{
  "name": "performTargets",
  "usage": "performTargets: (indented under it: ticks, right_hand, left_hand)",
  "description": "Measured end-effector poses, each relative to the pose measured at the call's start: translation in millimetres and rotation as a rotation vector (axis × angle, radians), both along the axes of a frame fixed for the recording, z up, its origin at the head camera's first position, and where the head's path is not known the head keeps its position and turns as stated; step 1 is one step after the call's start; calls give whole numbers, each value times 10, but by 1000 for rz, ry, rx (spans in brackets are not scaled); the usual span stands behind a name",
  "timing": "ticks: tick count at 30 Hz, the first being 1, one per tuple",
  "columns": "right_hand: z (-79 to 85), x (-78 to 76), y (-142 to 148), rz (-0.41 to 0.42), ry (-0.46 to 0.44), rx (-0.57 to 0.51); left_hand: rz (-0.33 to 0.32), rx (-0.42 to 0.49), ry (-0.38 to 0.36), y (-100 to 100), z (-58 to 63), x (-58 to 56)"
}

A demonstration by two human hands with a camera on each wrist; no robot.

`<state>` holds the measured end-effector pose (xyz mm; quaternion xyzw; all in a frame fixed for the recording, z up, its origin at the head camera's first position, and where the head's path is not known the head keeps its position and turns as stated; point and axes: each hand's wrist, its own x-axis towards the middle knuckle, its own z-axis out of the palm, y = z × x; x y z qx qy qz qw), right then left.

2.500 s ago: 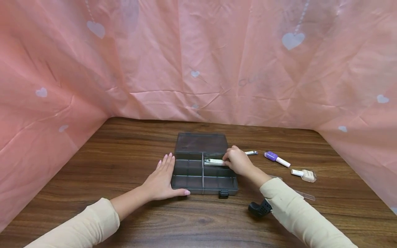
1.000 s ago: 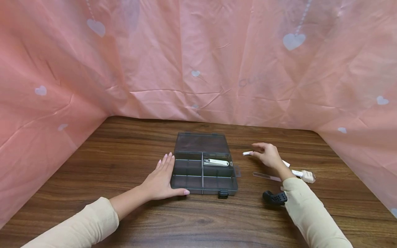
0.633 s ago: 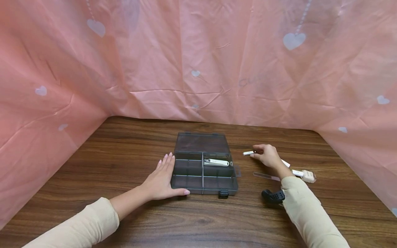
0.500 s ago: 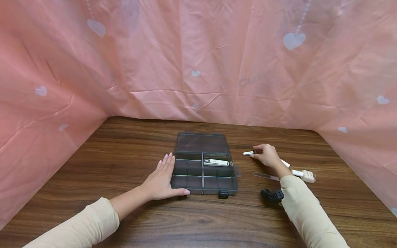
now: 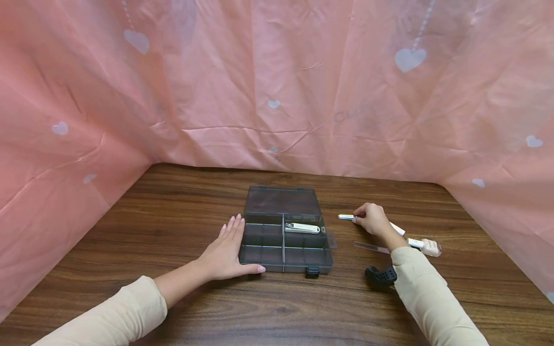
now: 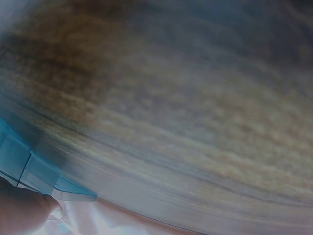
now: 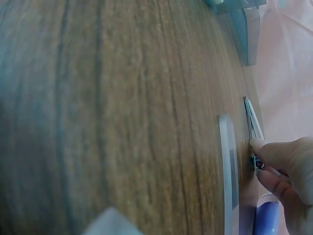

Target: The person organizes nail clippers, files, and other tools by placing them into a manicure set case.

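My left hand [image 5: 222, 252] lies with straight fingers along the left side of a smoky grey divided plastic box [image 5: 283, 269], its thumb on the front edge. The lid [image 5: 283, 199] is folded back. A nail clipper [image 5: 302, 228] lies in the back right compartment. To the right of the box, my right hand [image 5: 372, 221] pinches a second, smaller nail clipper [image 5: 346, 217] between thumb and fingers. In the right wrist view, that clipper [image 7: 252, 120] points away from the fingertips, low over or on the table. The left wrist view shows my thumb [image 6: 24, 210] at the box corner [image 6: 36, 169].
Right of the box lies a flat nail file [image 5: 368, 246]. A purple nail polish bottle [image 7: 266, 218] is mostly hidden by my right hand in the head view; its white cap [image 5: 397, 229] shows. Beyond is a beige nail polish bottle [image 5: 431, 247]. A pink curtain [image 5: 277, 86] surrounds the wooden table.
My right hand has left the first nail clipper in the back right compartment and moved right. It has taken hold of the smaller clipper, which has shifted slightly. The left hand stays put.
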<state>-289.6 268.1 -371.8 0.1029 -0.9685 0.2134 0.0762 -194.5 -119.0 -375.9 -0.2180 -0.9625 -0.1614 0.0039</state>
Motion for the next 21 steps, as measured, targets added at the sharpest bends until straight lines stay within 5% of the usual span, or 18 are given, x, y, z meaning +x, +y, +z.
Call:
performTargets:
  ticks: [21]
  right_hand:
    - [32,86,3,31,-17,-15]
  left_hand:
    - [1,14,-8,-2,12,7]
